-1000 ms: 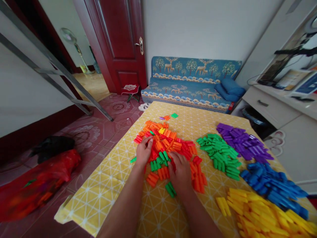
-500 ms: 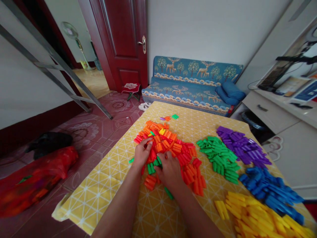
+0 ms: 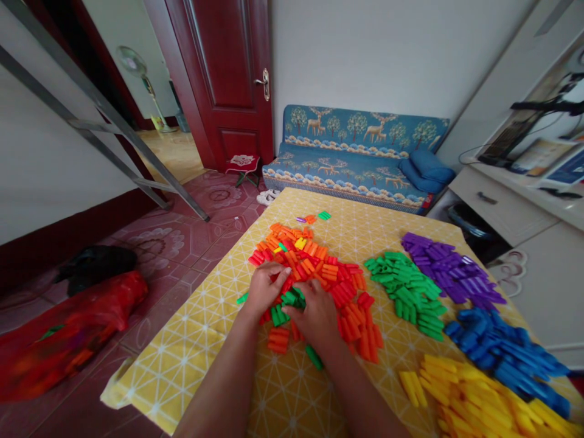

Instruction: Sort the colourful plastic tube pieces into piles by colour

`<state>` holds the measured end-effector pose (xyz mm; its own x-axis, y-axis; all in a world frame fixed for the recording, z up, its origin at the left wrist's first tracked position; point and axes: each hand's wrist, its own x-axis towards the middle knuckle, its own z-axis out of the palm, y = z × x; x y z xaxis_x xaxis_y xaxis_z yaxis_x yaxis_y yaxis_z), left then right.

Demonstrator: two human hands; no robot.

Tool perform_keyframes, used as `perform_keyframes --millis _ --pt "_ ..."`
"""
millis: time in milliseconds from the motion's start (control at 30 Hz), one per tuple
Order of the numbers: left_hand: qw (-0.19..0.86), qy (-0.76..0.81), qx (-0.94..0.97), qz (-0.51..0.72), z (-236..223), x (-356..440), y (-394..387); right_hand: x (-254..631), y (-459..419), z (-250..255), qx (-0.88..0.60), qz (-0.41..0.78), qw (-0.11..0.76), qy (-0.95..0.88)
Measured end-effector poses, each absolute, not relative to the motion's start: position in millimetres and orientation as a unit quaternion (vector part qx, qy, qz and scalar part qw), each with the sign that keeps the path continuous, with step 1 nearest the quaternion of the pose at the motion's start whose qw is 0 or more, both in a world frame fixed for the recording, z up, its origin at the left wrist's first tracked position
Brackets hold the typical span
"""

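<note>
A mixed heap of short plastic tube-like pieces (image 3: 314,249), mostly orange and red, lies on the table. My right hand (image 3: 317,310) is at its near side, thumb and fingers curled around several green plastic pieces (image 3: 292,297). Just left of it, my left hand (image 3: 265,287) reaches over red pieces with bent fingers, a gap showing between thumb and forefinger. Its other fingertips are partly hidden. More green pieces (image 3: 278,315) lie between the hands, and an orange piece (image 3: 278,339) rests nearer to me.
Sorted piles stand on the right: green (image 3: 406,289), purple (image 3: 449,267), blue (image 3: 506,350) and yellow (image 3: 483,395). A yellow patterned cloth (image 3: 196,347) covers the table. On the floor at left lies a red bag (image 3: 91,322); a sofa (image 3: 347,164) stands beyond.
My right hand has gathered green pieces, which now show between its thumb and fingers. The left hand has shifted slightly right and nearer to me over the heap.
</note>
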<state>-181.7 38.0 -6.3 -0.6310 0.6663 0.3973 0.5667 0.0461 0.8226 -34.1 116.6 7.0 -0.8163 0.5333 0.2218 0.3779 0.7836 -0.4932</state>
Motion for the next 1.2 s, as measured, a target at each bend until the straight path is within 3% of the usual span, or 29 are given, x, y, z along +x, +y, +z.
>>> perform_keyframes --millis 167,500,633,733,867,1000,1200 --pt "0.096 0.705 0.415 0.567 -1 -175 38 -38 115 7 -0.265 0.182 0.184 -0.929" --pt "0.193 0.596 0.302 0.719 -2 -163 48 -33 126 -6 -0.242 0.415 0.307 -0.822" --pt "0.2 0.557 0.217 0.777 -5 -163 54 -30 126 -8 -0.256 0.425 0.346 -0.796" --pt "0.15 0.516 0.105 0.837 -4 -174 49 -26 133 -13 -0.273 0.428 0.371 -0.778" --pt "0.118 0.503 0.089 0.852 0 -183 42 -22 149 -13 -0.299 0.396 0.359 -0.791" --pt "0.204 0.473 0.097 0.851 4 -177 41 -16 153 3 -0.295 0.325 0.341 -0.831" --pt "0.295 0.359 -0.001 0.886 9 -187 32 -7 152 23 -0.251 0.325 0.279 -0.868"
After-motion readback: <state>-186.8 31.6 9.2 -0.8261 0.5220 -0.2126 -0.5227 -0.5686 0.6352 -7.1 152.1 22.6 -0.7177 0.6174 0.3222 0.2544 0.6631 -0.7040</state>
